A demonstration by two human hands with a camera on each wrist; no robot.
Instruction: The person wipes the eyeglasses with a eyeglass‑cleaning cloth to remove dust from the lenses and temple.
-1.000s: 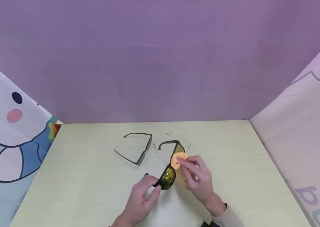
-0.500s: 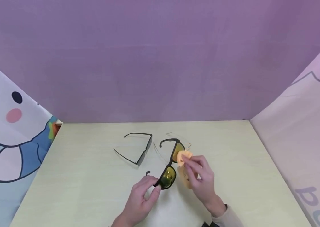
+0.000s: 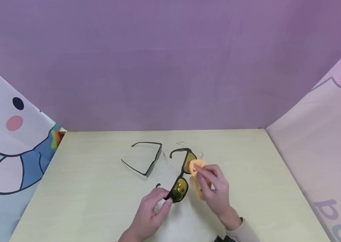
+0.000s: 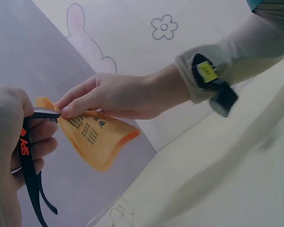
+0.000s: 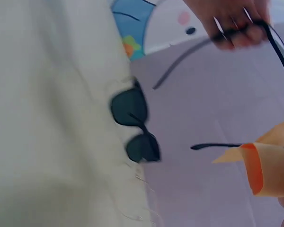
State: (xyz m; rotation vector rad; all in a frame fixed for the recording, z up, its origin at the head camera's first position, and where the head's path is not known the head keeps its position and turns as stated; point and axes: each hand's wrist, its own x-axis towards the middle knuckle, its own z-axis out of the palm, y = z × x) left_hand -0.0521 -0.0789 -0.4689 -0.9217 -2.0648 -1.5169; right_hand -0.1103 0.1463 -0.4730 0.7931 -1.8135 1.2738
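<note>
My left hand [image 3: 150,210] grips black-framed sunglasses [image 3: 174,184] with yellow lenses by one end of the frame, close to the hinge. They are held above the table, both temples unfolded. In the left wrist view, red lettering marks the temple [image 4: 24,146]. My right hand [image 3: 215,190] pinches an orange printed cleaning cloth [image 3: 197,166] between thumb and fingers, right at the far lens. Part of that lens is hidden behind the cloth. The cloth's loose end [image 4: 102,142] hangs below my right hand in the left wrist view.
Black sunglasses [image 3: 153,162] with dark lenses lie unfolded on the pale table [image 3: 82,188], left of the held pair. Thin wire-framed glasses [image 3: 166,160] lie behind the held pair, partly covered by it. A purple backdrop [image 3: 164,74] and printed side panels [image 3: 333,144] surround the table.
My right hand and the cloth have shifted slightly right along the far lens, uncovering more of it and the bridge. My left hand stays in place, with the sunglasses tilted slightly.
</note>
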